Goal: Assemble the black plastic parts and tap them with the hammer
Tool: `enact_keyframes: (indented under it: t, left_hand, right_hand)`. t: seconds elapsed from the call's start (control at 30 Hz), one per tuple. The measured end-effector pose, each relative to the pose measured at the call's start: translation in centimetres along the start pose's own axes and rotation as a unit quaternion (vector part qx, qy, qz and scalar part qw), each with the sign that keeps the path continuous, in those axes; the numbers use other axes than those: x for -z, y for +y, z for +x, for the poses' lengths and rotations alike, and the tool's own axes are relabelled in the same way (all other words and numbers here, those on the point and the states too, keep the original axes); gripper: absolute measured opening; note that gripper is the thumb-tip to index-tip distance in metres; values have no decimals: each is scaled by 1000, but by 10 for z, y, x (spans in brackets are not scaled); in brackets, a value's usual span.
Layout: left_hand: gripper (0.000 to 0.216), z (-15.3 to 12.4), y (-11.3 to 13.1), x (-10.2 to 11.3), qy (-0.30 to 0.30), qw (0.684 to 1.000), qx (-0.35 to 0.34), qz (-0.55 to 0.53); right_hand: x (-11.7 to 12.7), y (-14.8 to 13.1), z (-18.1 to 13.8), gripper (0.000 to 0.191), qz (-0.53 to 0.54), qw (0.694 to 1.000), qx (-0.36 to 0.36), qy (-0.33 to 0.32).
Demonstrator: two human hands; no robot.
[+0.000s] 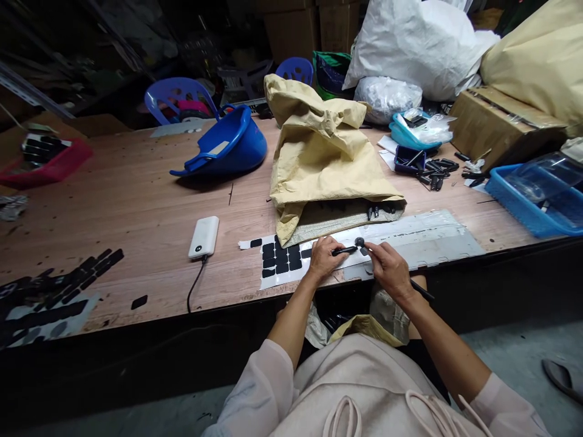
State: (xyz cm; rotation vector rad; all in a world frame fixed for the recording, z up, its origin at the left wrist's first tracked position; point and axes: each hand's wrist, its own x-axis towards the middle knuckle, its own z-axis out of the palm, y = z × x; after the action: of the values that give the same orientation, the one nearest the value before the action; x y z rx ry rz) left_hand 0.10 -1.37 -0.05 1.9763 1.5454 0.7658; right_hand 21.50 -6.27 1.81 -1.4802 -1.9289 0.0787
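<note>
My left hand (pixel 324 260) rests at the edge of a white backing sheet (pixel 273 280), its fingers closed on a slim black pen-like piece (pixel 345 250). Close by on the right, the fingertips of my right hand (pixel 389 268) pinch by a small round black piece (pixel 359 241); whether they grip it or only touch it is too small to tell. A dark stick (pixel 422 290) shows beside my right wrist, its other end hidden. Rows of black rounded pads (pixel 282 262) lie on the sheet left of my hands. Behind them, a beige sack (pixel 328 164) lies with several black pieces (pixel 376 212) at its mouth.
A white power bank (pixel 203 237) with a cable lies left. Farther back are a blue scoop-like basin (pixel 228 142), a small dark box (pixel 410 159) and loose black pieces (pixel 435 176). A blue basket (pixel 523 206) stands right, more black strips (pixel 86 276) far left. The table's front edge is near my lap.
</note>
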Motion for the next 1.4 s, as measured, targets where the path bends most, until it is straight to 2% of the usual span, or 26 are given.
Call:
enact_keyframes:
  t: [0.1, 0.2, 0.27, 0.37, 0.43, 0.63, 0.73, 0.9, 1.0, 1.1, 1.17, 1.23, 1.33, 1.4]
  left_hand:
    - [13, 0, 0, 0, 0, 1000, 0, 4]
    - [16, 1, 1, 0, -3, 1000, 0, 16]
    - [20, 1, 2, 1, -6, 1000, -2, 23]
    - [20, 1, 3, 2, -10, 999, -2, 30]
    - [18, 1, 3, 2, -14, 999, 0, 33]
    - [14, 2, 3, 6, -22, 999, -5, 34]
    - [15, -8, 7, 8, -24, 999, -25, 33]
    - [16, -66, 15, 3, -40, 995, -92, 17]
    - [19, -103, 17, -2, -45, 993, -99, 36]
    - [30, -113, 21, -3, -31, 993, -98, 53]
    - [31, -98, 27, -3, -5, 994, -96, 50]
    - [23, -67, 36, -4, 30, 996, -79, 40]
    - [14, -1, 54, -9, 67, 997, -26, 19]
    - [14, 46, 65, -16, 71, 997, 24, 15]
  right_hand:
    - [13, 23, 8, 34, -31, 999, -15, 32]
    - [30, 62, 18, 31, -107, 993, -29, 41]
    - [38, 90, 22, 28, -146, 989, -17, 25]
    - [40, 122, 24, 27, -177, 984, 11, 5]
    - [37, 132, 23, 29, -187, 982, 20, 8]
    - [27, 134, 18, 30, -199, 980, -1, 14]
    - [28, 131, 18, 31, -194, 981, -13, 4]
    - [29, 128, 19, 32, -186, 982, -29, 1]
    - [27, 127, 18, 30, -187, 982, -35, 3]
    - [26, 126, 18, 30, -194, 980, -37, 5]
    - [26, 125, 18, 30, -198, 979, -39, 6]
    - [26, 124, 18, 29, -198, 979, -39, 7]
    - [26, 124, 18, 29, -193, 981, -36, 5]
    - [26, 124, 17, 29, -189, 981, -38, 4]
